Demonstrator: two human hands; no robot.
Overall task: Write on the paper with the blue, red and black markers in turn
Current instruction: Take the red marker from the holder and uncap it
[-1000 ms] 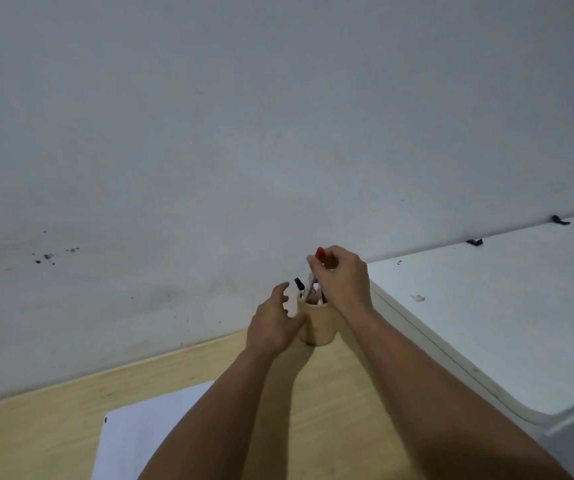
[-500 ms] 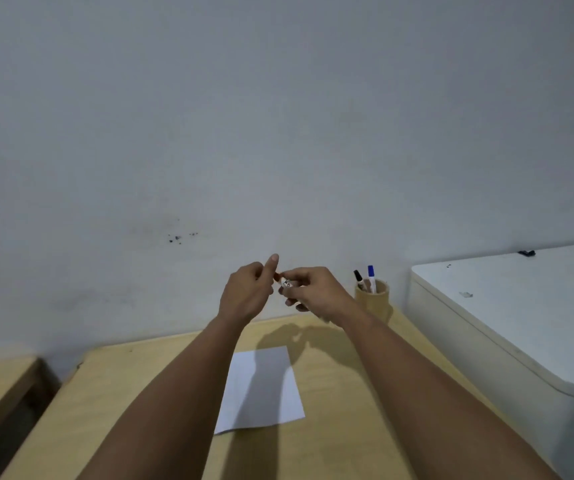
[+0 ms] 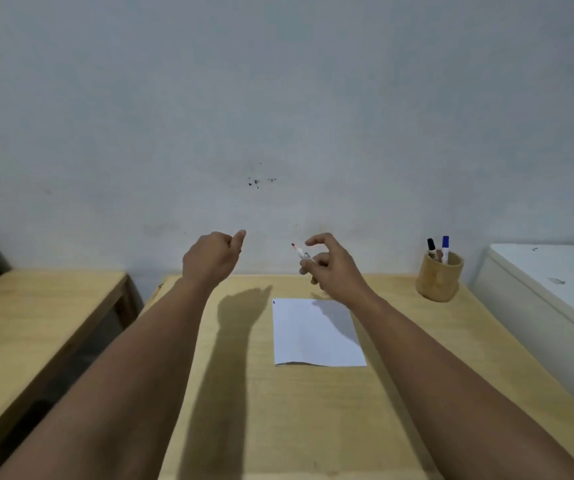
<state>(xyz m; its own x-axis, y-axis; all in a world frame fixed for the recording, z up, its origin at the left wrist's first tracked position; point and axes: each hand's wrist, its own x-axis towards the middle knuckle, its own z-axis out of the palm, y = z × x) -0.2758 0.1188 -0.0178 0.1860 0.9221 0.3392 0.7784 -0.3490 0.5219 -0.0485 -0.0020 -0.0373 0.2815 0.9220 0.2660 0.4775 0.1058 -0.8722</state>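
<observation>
My right hand (image 3: 334,268) holds the red marker (image 3: 300,252) above the far edge of the white paper (image 3: 316,332). The marker's bare red tip points up and left. My left hand (image 3: 211,259) is raised to the left of it, about a hand's width away. It is curled shut with the thumb pressed on the forefinger, and the marker's cap is hidden inside it. The paper lies flat on the wooden table (image 3: 278,410) and has a small blue mark at its far left corner. The black marker (image 3: 431,247) and blue marker (image 3: 445,247) stand in the wooden cup (image 3: 438,280).
The cup stands at the table's far right corner, next to a white cabinet (image 3: 555,292). A second wooden table (image 3: 29,313) sits to the left across a dark gap. The grey wall (image 3: 278,116) rises right behind the table.
My right hand drew the red marker out of the cup and brought it over the paper. Both hands met at the marker, then parted, and its tip is now bare.
</observation>
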